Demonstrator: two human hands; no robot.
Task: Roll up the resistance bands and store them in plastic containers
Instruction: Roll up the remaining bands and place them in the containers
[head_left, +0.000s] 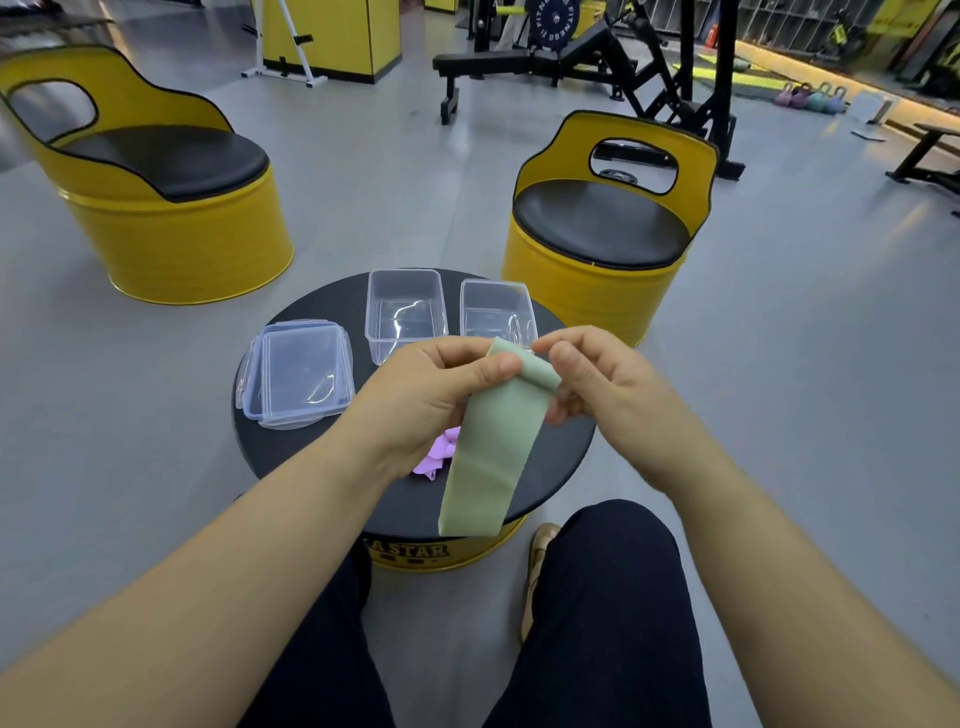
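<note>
Green resistance band (488, 457) is held in the air over the round black table (291, 452), its top end between both hands. Left hand (431, 395): thumb and curled fingers pinch the band's left edge at the top. Right hand (597, 384): curled fingertips (566, 358) pinch the right edge, where the end is turned over into a first short fold or roll. I cannot tell whether it is a full turn. The long axis runs from that pinched end down and toward the person. The flat tail hangs free below both hands and ends about level with the table's near rim, apparently touching nothing. So all the unrolled length lies below the fingers, with neither hand nearer to it than the other. Judgement: rolling has only just begun, and the next turns must travel down that axis, with both edges kept level so the roll does not cone. 1 purple band (439, 454) lies crumpled on the table, partly hidden behind the left wrist and the green band. 2 clear open containers, left (405, 271) and right (496, 283), stand side by side beyond the hands, with nothing visible inside. Their lids (298, 371) lie stacked to the left.
</note>
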